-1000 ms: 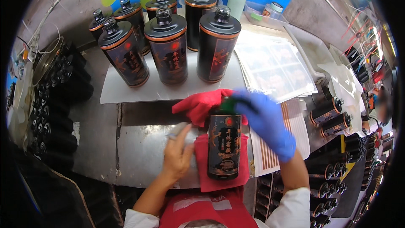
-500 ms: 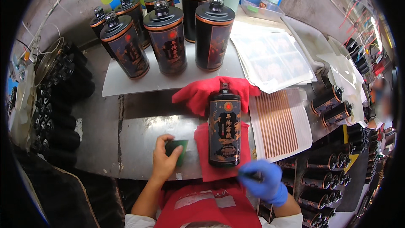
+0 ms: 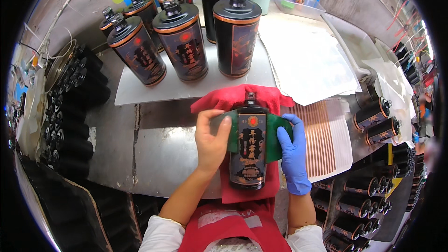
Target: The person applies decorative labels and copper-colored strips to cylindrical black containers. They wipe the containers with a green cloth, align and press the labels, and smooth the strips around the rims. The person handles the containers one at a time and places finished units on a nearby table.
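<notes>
A black bottle (image 3: 252,154) with a dark decorated label lies on a red cloth (image 3: 237,197), its neck toward the folded red cloth (image 3: 217,99) behind it. My bare left hand (image 3: 212,137) pinches a green scraper (image 3: 232,133) against the bottle's left side. In my blue-gloved right hand (image 3: 293,151), another flat green scraper (image 3: 275,137) is gripped, pressed along the right side. Both scrapers partly cover the bottle's flanks, and their far edges are hidden.
Several finished-looking bottles (image 3: 179,49) stand on a white board (image 3: 186,89). White sheets (image 3: 303,60) and a sheet of copper-coloured strips (image 3: 322,140) lie to the right. Two bottles (image 3: 382,130) lie at the right edge; more dark bottles (image 3: 74,144) are stacked at left.
Both hands have moved up from the table's near edge to the bottle's two sides. The green scrapers now touch it. The bottle has stayed about where it was.
</notes>
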{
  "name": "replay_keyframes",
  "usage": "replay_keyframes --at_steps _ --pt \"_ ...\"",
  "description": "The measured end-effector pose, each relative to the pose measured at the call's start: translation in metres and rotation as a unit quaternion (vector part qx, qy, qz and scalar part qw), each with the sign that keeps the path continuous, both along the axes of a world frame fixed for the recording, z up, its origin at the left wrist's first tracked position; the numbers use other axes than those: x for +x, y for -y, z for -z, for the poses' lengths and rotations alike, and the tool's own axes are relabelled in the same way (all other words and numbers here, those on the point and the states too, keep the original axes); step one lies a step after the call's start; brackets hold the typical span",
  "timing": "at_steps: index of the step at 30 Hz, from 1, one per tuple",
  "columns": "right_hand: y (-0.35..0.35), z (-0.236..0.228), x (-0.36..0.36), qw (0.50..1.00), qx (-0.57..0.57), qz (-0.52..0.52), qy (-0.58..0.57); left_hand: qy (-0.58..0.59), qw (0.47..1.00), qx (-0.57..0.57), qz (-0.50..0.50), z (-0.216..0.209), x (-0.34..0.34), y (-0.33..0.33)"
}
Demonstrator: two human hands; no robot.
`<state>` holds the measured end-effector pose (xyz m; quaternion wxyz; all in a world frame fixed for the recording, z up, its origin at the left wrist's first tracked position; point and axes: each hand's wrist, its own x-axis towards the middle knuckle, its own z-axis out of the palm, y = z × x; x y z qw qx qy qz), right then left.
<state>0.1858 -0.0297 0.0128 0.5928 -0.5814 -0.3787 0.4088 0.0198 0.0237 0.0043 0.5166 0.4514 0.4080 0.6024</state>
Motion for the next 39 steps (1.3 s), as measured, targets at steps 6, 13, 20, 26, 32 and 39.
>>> replay_keyframes --at_steps 6,13,20,26,32,39 --pt "0.004 0.038 0.019 0.995 -0.073 0.009 -0.067 -0.063 0.996 -0.062 -0.013 0.049 -0.019 -0.004" --pt "0.018 -0.051 -0.034 0.944 0.009 -0.044 0.327 -0.185 0.977 0.101 -0.022 -0.025 0.002 0.036" --pt "0.031 0.015 0.001 0.993 -0.051 0.004 -0.104 -0.055 0.998 -0.033 -0.022 0.044 -0.02 0.036" --pt "0.044 -0.011 0.006 0.99 -0.017 0.064 0.123 -0.191 0.979 0.033 -0.064 0.015 -0.032 0.047" --pt "0.047 -0.036 -0.045 0.959 0.023 0.024 0.283 -0.267 0.954 0.128 -0.041 -0.002 -0.006 0.068" --pt "0.052 0.031 -0.007 0.99 0.004 0.001 -0.142 -0.049 0.998 -0.015 -0.022 0.038 -0.021 0.068"
